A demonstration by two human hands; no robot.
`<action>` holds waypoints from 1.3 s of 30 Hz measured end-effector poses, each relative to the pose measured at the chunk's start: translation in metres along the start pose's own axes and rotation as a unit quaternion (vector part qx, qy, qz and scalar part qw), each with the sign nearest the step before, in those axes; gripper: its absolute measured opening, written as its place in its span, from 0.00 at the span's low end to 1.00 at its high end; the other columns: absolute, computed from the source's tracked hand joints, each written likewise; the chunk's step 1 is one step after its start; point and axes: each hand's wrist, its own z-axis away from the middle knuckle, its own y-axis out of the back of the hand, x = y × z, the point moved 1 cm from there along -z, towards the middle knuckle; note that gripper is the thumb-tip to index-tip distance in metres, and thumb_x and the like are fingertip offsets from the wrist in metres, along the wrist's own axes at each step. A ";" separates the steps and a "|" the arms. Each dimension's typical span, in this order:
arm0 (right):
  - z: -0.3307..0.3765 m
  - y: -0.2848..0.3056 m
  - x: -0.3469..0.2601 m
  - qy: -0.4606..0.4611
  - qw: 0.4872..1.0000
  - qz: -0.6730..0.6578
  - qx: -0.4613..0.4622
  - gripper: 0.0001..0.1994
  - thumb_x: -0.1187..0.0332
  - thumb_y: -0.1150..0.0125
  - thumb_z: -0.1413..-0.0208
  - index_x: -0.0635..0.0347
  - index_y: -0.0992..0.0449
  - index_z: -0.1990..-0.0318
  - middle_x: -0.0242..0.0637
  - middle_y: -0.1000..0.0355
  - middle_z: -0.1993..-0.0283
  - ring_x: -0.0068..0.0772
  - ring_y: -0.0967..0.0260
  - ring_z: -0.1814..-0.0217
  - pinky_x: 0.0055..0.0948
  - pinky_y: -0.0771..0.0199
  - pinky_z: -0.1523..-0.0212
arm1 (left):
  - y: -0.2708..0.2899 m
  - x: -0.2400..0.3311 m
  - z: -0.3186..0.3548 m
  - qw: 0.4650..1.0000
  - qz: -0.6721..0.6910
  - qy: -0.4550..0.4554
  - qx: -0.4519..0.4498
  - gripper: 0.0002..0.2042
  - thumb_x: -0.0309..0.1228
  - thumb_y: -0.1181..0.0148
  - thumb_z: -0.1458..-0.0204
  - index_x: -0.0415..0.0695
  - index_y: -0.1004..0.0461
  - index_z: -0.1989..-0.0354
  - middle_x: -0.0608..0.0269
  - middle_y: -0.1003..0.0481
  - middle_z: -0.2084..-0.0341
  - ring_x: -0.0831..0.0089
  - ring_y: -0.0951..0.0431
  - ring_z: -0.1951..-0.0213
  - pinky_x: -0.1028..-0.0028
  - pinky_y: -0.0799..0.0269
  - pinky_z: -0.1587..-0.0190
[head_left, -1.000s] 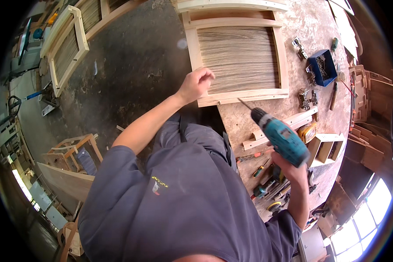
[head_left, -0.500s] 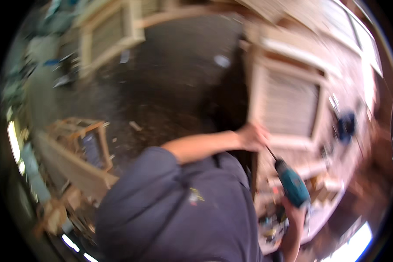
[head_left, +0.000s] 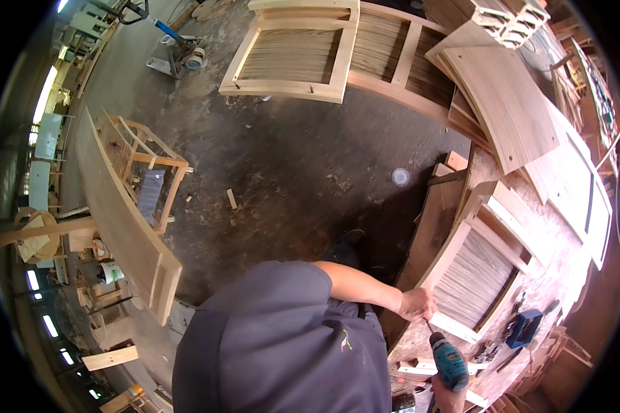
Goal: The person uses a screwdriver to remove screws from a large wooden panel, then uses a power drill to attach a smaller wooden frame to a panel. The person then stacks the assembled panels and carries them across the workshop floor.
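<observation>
My right hand (head_left: 449, 397) is wrapped round the grip of a teal and black cordless drill (head_left: 450, 363), low on the right. The drill's thin bit points away from me, its tip close to the fingers of my left hand (head_left: 418, 303). Those fingers are pinched together at the near left corner of a wooden frame with a grained inset panel (head_left: 474, 277). Whatever is between them is too small to make out. The frame lies on a wooden workbench (head_left: 554, 251), with a loose-looking wooden strip (head_left: 510, 224) along its far side.
Beside the frame sit a blue box (head_left: 524, 328) and small metal hardware (head_left: 488, 352). Stacked boards (head_left: 506, 103) lie at the far right. Another paneled frame (head_left: 293, 58) stands beyond the dark floor (head_left: 275, 158). At left are a long board (head_left: 127, 213) and a small wooden stand (head_left: 165, 162).
My view has swung, so bench, frame and hands sit lower in the picture, and the blur has gone. Both hands stay by the frame's near corner, the drill still in my right hand.
</observation>
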 end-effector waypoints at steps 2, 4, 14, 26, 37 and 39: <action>0.015 -0.004 -0.038 -0.013 0.999 -0.030 -0.018 0.25 0.73 0.34 0.49 0.59 0.32 0.42 0.36 0.26 0.71 0.28 0.29 0.72 0.29 0.29 0.74 | -0.001 0.002 0.000 1.000 -0.009 0.004 -0.008 0.07 0.33 0.34 0.64 0.53 0.27 0.87 0.70 0.26 0.81 0.66 0.24 0.68 0.64 0.26 0.68; 0.002 0.000 -0.008 0.106 0.991 0.077 0.004 0.21 0.72 0.34 0.49 0.59 0.29 0.46 0.34 0.27 0.72 0.28 0.32 0.77 0.32 0.31 0.78 | -0.002 0.002 -0.001 1.000 -0.026 -0.003 -0.009 0.07 0.33 0.35 0.64 0.53 0.27 0.87 0.70 0.26 0.81 0.66 0.24 0.68 0.64 0.26 0.68; 0.007 0.001 -0.002 0.014 0.998 0.057 -0.005 0.07 0.68 0.36 0.47 0.59 0.25 0.64 0.35 0.33 0.84 0.29 0.41 0.92 0.34 0.45 0.92 | -0.001 0.006 -0.002 1.000 0.003 0.000 -0.015 0.07 0.32 0.34 0.63 0.49 0.26 0.86 0.66 0.25 0.76 0.63 0.23 0.65 0.63 0.25 0.65; 0.070 0.015 -0.096 0.213 0.972 -0.086 0.044 0.17 0.74 0.35 0.52 0.67 0.25 0.53 0.40 0.24 0.65 0.31 0.27 0.71 0.30 0.26 0.74 | 0.100 0.012 0.028 0.935 0.093 0.280 0.198 0.04 0.26 0.46 0.47 0.41 0.25 0.67 0.57 0.24 0.73 0.63 0.22 0.71 0.68 0.25 0.66; 0.001 -0.059 -0.370 0.401 0.914 0.037 -0.052 0.23 0.78 0.34 0.54 0.63 0.25 0.47 0.34 0.24 0.62 0.22 0.28 0.67 0.24 0.27 0.67 | 0.454 -0.038 0.144 0.783 -0.116 0.372 0.485 0.09 0.29 0.33 0.50 0.45 0.25 0.63 0.67 0.25 0.75 0.73 0.26 0.77 0.74 0.29 0.74; -0.009 -0.087 -0.443 0.425 0.899 0.083 -0.064 0.20 0.77 0.33 0.51 0.64 0.25 0.48 0.35 0.23 0.59 0.22 0.27 0.66 0.24 0.26 0.66 | 0.508 -0.044 0.146 0.781 -0.267 0.319 0.465 0.12 0.32 0.29 0.54 0.45 0.25 0.64 0.63 0.23 0.70 0.65 0.23 0.72 0.69 0.25 0.69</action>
